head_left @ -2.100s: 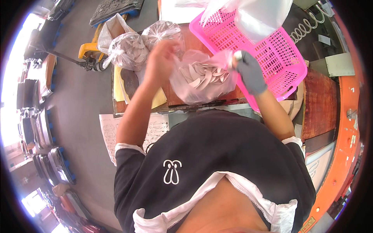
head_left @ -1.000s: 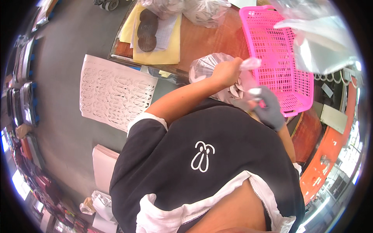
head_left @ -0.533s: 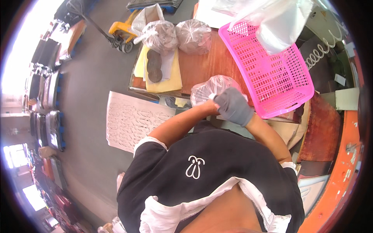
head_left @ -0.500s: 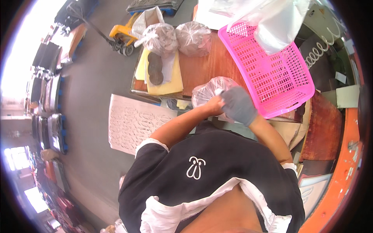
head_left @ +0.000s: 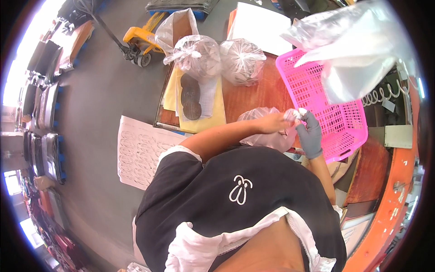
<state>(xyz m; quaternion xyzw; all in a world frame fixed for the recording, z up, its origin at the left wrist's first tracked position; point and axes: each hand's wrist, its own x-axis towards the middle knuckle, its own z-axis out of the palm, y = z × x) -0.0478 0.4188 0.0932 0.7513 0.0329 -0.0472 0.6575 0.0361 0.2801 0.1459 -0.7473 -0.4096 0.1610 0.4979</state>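
A clear plastic bag (head_left: 263, 129) full of pale pieces rests on the reddish-brown table (head_left: 253, 97) right in front of me. My bare left hand (head_left: 276, 121) pinches the bag's gathered neck at its right side. My right hand (head_left: 310, 136), in a grey glove, grips the same twisted neck from the right, touching the left hand. Both hands sit just left of a pink plastic basket (head_left: 335, 109).
Two tied clear bags (head_left: 199, 54) (head_left: 247, 59) of dark pieces stand at the table's far side, with a yellow sheet and dark flat pieces (head_left: 192, 97) beside them. Clear empty bags (head_left: 353, 50) hang over the basket. A white patterned board (head_left: 136, 149) lies on the floor at left; a yellow pallet jack (head_left: 136, 41) is beyond.
The hands stayed on the bag's neck; the gloved right hand shifted from on top of the bag to its right side. The view tilted so the far bags show fully.
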